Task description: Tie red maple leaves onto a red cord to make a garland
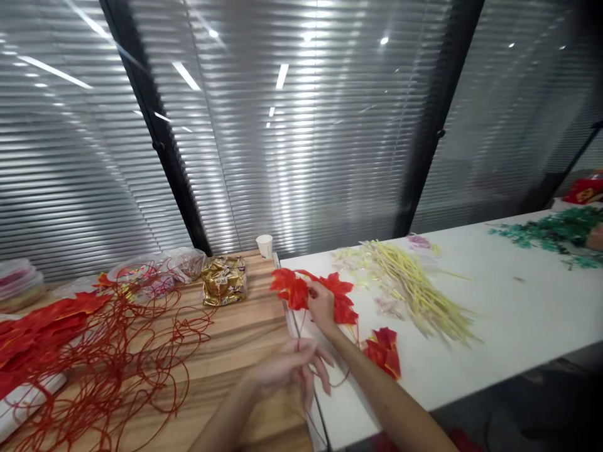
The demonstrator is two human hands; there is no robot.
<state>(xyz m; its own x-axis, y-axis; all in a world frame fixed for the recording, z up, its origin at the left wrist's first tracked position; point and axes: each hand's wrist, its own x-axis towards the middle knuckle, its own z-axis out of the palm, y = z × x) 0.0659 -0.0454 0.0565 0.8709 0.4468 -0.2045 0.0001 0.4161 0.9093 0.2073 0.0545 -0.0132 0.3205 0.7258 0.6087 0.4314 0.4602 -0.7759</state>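
My right hand [321, 306] reaches across the seam between two tables, its fingers pinched on a bunch of red artificial leaves [340, 295]. More of the same red leaves spread to the left of the fingers. Nearer to me, my left hand [298, 366] hovers over the seam, slightly blurred, with its fingers apart. A thin red cord [340, 380] trails below the leaves and passes close to the left hand; whether it touches the fingers I cannot tell. Beside my right forearm lies another red leaf piece [387, 353] with yellow edging.
Tangled red cord [136, 351] and red leaf pieces [51, 323] cover the wooden table's left. Behind are a gold foil packet [224, 280] and a paper cup [264, 245]. Yellow stems [414, 289] and green foliage [556, 231] lie on the white table. Another person's hand [596, 238] shows far right.
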